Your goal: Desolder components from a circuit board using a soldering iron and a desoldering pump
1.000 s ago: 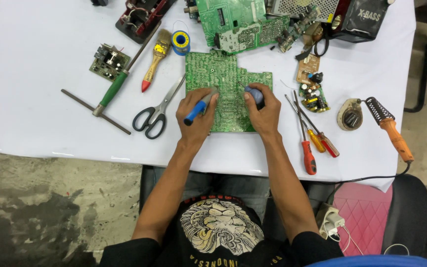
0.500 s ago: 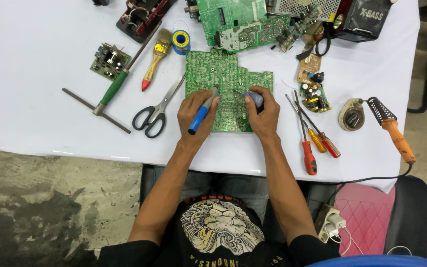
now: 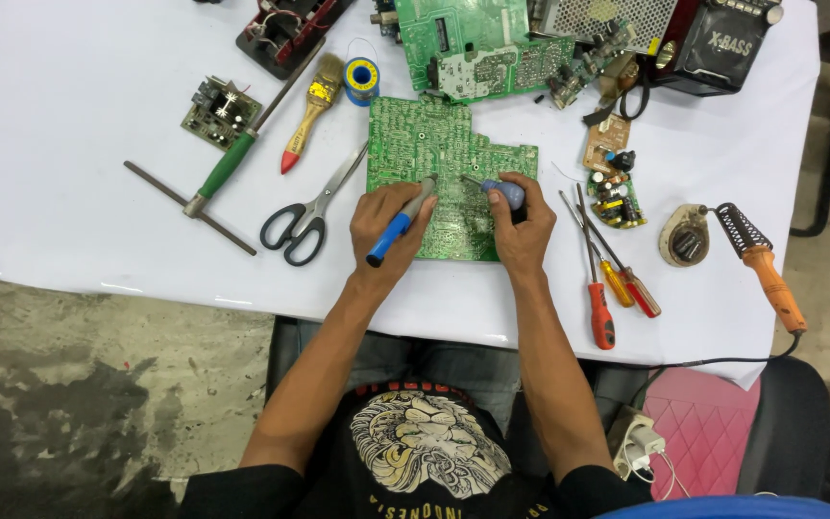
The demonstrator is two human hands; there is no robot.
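**Inspector:** What is lying on the worktop (image 3: 69,106), and what is it made of?

**Observer:** A flat green circuit board (image 3: 444,159), stepped in outline, is lying solder-side up on the white cloth-covered worktop, just in front of the person. Its surface is showing fine dotted tracks.

**Inspector:** What are the hands doing?

**Observer:** The left hand (image 3: 383,223) is closing around a pen-shaped soldering tool (image 3: 401,221) with a grey shaft and a blue butt end. The tool's long axis is running diagonally, tip pointing up and right onto the board, blue end pointing toward the person. The right hand (image 3: 523,235) is gripping a small blue rounded tool (image 3: 504,191), whose thin tip is pointing left toward the board's middle. Both palms are resting on the board's near edge.

**Inspector:** And nearby?

**Observer:** Grey steel scissors with black handles (image 3: 311,213) are lying just left of the board. Three slim screwdrivers with red and orange handles (image 3: 607,279) are lying to the right, and an orange-handled soldering iron (image 3: 766,264) is lying farther right.
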